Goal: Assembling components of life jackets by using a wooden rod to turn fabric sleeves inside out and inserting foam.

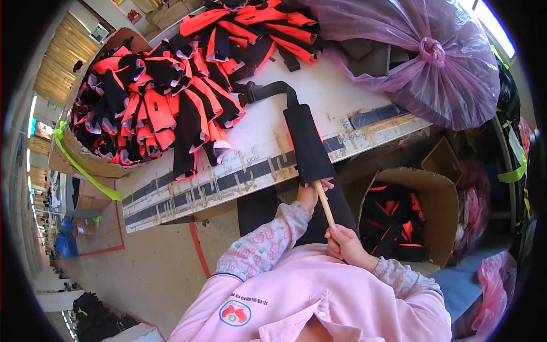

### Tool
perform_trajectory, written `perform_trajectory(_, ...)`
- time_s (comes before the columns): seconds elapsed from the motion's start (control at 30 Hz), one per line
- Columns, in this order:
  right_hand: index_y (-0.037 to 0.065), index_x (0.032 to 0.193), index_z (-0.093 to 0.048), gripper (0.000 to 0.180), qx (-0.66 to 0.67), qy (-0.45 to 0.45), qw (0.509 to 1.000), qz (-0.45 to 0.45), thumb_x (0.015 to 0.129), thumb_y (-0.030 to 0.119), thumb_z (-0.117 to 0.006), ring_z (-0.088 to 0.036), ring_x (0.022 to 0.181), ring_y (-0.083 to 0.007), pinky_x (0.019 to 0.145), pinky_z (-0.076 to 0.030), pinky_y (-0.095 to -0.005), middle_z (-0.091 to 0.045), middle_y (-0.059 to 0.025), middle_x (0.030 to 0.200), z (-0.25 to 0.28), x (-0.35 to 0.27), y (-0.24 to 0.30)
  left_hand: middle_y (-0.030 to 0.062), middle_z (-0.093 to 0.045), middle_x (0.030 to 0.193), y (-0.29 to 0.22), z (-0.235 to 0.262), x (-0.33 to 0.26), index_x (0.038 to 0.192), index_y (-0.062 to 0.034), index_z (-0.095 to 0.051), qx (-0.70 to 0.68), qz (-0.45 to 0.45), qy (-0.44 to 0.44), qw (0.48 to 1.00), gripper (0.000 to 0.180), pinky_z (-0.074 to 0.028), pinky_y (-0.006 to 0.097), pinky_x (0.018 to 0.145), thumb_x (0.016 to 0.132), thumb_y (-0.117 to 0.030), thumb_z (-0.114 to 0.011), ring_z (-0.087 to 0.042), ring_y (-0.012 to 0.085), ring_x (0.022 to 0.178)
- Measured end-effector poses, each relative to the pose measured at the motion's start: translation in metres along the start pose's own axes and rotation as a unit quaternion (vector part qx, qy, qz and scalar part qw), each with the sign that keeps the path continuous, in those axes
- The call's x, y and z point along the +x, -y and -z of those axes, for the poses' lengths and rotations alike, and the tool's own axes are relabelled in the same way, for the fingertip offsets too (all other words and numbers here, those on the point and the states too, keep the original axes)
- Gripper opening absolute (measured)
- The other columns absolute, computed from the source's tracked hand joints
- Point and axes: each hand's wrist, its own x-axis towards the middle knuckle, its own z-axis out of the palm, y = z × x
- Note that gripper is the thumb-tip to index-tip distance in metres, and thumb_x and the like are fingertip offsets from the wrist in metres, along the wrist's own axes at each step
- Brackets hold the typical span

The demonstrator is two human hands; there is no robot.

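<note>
Sleeve (307, 142), a flat black fabric tube with a webbing strap at its far end, lies across the table (319, 94) edge with its near end overhanging; the left hand (310, 192) pinches that open end shut around a wooden stick (325, 204), and the right hand (342, 242) is fisted on the stick's lower end. Risk, as I judge it: the stick could poke through a seam, or the sleeve could slide off the edge if the left grip slackens. Orange-black pieces (154, 108) sit piled to the left, well apart.
</note>
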Motion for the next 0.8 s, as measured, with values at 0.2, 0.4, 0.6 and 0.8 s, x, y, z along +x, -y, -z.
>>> perform_trajectory(0.2,0.009,0.087,-0.046,0.025,0.191,0.059,0.977,-0.068,0.098,0.029,-0.035,-0.024,0.037,-0.0084,0.038,-0.025,-0.0248,-0.031,0.0017,0.05,-0.012,-0.009,0.014,0.0118,-0.064,0.086,0.002,-0.002,-0.002,0.098,-0.0028,-0.057,-0.033,-0.013,-0.011,0.999,0.036,-0.049,0.025,0.052,0.097,-0.032,-0.036,-0.063,0.0178,0.074)
perform_trajectory(0.4,0.012,0.086,-0.045,0.025,0.207,0.071,0.972,-0.081,0.098,0.031,-0.035,-0.021,0.037,-0.0079,0.039,-0.024,-0.0247,-0.028,0.0027,0.05,-0.002,-0.013,0.012,0.0161,-0.064,0.085,0.002,-0.004,0.001,0.094,-0.0013,-0.054,-0.011,-0.024,-0.023,0.999,0.038,-0.048,0.023,0.047,0.098,-0.032,-0.033,-0.058,0.0168,0.056)
perform_trajectory(0.6,0.01,0.084,-0.046,0.024,0.133,-0.024,0.991,-0.021,0.097,0.029,-0.038,-0.025,0.036,-0.008,0.036,-0.021,-0.0235,-0.032,0.0028,0.05,-0.001,0.016,0.016,0.0117,-0.064,0.083,0.001,-0.006,-0.002,0.101,-0.0011,-0.059,-0.051,-0.041,-0.011,0.998,0.038,-0.047,0.026,0.056,0.096,-0.034,-0.039,-0.06,0.0151,0.066)
perform_trajectory(0.8,0.009,0.083,-0.048,0.023,0.076,-0.067,0.994,0.044,0.096,0.028,-0.043,-0.027,0.036,-0.0074,0.035,-0.022,-0.0228,-0.033,0.0039,0.049,-0.009,0.077,0.022,0.0106,-0.062,0.081,-0.001,-0.008,0.001,0.098,-0.0004,-0.06,-0.089,-0.012,0.009,0.996,0.035,-0.049,0.029,0.06,0.094,-0.031,-0.045,-0.058,0.0171,0.065)
